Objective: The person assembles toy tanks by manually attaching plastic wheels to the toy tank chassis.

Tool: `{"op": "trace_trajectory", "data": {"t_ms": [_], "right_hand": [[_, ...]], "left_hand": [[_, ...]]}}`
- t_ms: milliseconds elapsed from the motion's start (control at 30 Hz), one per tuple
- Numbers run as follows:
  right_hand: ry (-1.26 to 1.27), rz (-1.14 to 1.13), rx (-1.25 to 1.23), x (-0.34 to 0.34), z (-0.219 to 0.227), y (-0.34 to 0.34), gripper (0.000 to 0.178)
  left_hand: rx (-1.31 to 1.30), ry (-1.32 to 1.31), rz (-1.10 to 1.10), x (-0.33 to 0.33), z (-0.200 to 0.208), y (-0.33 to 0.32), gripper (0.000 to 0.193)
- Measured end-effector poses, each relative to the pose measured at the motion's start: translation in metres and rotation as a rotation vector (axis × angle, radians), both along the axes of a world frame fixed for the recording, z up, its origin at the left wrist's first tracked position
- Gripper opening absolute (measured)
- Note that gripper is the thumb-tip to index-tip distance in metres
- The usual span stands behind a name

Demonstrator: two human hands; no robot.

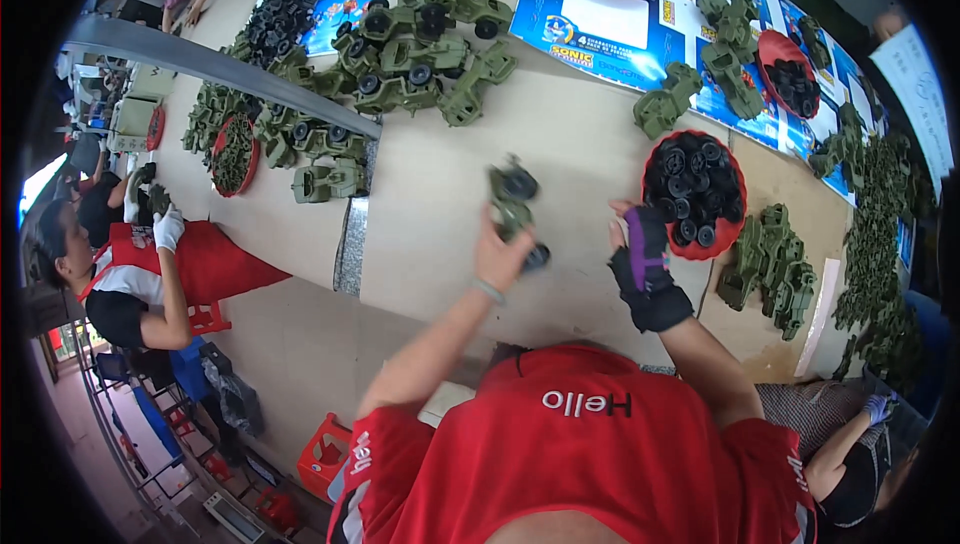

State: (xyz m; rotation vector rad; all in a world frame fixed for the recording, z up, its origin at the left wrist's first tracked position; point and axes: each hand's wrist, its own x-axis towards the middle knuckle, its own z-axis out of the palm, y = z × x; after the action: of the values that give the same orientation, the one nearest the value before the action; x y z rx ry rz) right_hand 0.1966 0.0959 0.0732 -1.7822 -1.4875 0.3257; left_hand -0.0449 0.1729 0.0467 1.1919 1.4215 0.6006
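Observation:
My left hand point(500, 256) is wrapped round an olive-green toy jeep point(512, 212), a little blurred, above the table. Black wheels show on the jeep's right side. To its right, my right hand point(640, 242) wears a black and purple fingerless glove. Its bare thumb and fingertips stand apart, and I see nothing between them. Just beyond that hand, a red scalloped basket point(738, 206) holds many loose black wheels point(690, 184).
Green jeeps point(420, 49) with wheels lie piled at the far left. More jeep bodies point(768, 269) stand at right, beside a heap of small green parts point(870, 234). A metal bar point(230, 72) crosses the left side. Co-workers sit around, one in a red apron point(215, 269).

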Motion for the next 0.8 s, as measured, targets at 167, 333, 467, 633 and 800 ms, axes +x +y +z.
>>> {"op": "trace_trajectory", "data": {"t_ms": [167, 333, 467, 633, 800], "right_hand": [[-0.061, 0.052, -0.207, 0.028, -0.011, -0.086, 0.026], [0.038, 0.037, -0.457, 0.026, -0.013, -0.140, 0.026], [0.143, 0.068, -0.497, 0.015, -0.013, -0.154, 0.026], [0.239, 0.032, -0.553, 0.006, -0.015, -0.156, 0.027], [0.271, 0.021, -0.522, 0.015, -0.022, -0.154, 0.027]], "left_hand": [[0.264, -0.051, 0.336, -0.061, -0.009, 0.229, 0.112], [0.201, -0.269, 0.597, -0.099, 0.048, 0.387, 0.111], [0.586, 0.201, 0.605, -0.146, 0.020, 0.426, 0.111], [1.013, 0.719, -0.144, -0.046, -0.038, 0.275, 0.062], [0.906, 1.045, -0.491, -0.031, -0.026, 0.261, 0.072]]}}
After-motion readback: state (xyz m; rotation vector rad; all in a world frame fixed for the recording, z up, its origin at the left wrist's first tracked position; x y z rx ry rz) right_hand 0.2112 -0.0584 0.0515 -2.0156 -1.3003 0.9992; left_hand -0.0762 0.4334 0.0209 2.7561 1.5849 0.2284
